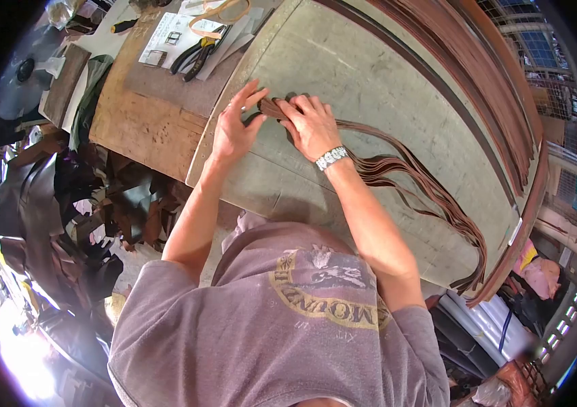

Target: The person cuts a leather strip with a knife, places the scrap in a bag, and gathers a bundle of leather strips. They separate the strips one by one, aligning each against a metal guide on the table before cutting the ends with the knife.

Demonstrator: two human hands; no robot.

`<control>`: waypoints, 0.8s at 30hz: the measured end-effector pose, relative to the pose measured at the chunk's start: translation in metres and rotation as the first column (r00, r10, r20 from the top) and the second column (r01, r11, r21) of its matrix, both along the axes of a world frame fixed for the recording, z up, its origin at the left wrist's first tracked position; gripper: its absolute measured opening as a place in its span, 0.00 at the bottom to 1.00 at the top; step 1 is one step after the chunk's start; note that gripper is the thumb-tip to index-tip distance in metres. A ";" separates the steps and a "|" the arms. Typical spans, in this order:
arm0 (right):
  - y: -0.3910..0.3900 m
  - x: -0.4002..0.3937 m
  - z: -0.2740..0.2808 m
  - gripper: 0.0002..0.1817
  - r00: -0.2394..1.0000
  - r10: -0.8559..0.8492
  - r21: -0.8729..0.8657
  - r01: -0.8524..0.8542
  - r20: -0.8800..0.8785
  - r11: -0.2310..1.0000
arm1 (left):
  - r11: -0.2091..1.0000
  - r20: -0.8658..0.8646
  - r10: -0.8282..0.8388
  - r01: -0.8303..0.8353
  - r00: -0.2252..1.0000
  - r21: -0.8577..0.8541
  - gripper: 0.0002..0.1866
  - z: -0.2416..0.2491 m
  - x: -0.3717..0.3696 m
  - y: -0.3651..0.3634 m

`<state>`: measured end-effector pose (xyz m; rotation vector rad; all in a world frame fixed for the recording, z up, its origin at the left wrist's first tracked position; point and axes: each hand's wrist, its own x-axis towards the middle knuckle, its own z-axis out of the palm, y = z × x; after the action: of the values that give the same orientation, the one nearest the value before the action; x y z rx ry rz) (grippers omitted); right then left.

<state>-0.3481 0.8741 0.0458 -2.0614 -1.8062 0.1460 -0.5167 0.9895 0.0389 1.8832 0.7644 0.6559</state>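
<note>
A bundle of thin brown leather strips (431,193) lies curved across the grey-green table top (315,61). Its gathered end is between my two hands. My right hand (310,125), with a patterned band at the wrist, is closed over the bundle just behind that end, pressing it near the table. My left hand (237,125) is at the tip of the bundle, fingers apart and curved, thumb near the strip ends. Whether it touches them is hard to tell. From my right hand the strips fan out loosely to the table's right corner.
Long brown leather strips (465,61) lie along the table's far right edge. On the wooden table (142,122) at left are pliers with yellow and black handles (200,55), buckles and papers. Dark leather scraps (30,210) are heaped lower left. Plastic-wrapped rolls (485,325) stand lower right.
</note>
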 end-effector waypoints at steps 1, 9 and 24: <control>0.004 -0.003 -0.002 0.23 0.998 -0.015 -0.009 0.015 0.053 1.000 | 0.998 -0.039 0.011 -0.009 0.999 0.057 0.38 -0.003 0.001 0.000; 0.007 -0.020 -0.010 0.24 0.996 -0.092 0.009 0.092 0.007 0.996 | 0.987 0.187 -0.106 0.127 0.977 -0.101 0.46 -0.007 -0.003 -0.003; 0.006 -0.015 -0.008 0.24 0.998 -0.063 0.001 0.063 -0.032 0.998 | 0.750 0.406 -0.142 0.365 0.903 -0.552 0.52 0.008 0.005 0.010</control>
<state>-0.3627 0.8798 0.0382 -2.0996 -1.7202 0.1588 -0.5118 0.9997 0.0466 1.1869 0.4027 0.4561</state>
